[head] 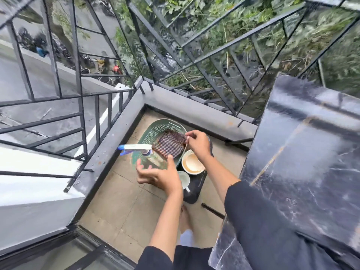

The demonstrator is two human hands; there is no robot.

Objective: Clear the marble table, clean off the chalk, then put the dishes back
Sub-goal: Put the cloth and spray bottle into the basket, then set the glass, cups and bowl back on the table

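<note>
The dark marble table fills the right side, and its top shows no dishes. Down on the balcony floor stands a green plastic basket. A checked cloth lies across the basket, with my right hand pinching its far corner. My left hand is wrapped around the clear body of a spray bottle with a white and blue nozzle, thumb against the cloth's near edge. A white bowl with a brownish inside and a white cup sit on a black tray beside the basket.
A black metal railing and a grey ledge close the balcony corner behind the basket. The floor is beige tile. My foot and a dark table leg are near the tray.
</note>
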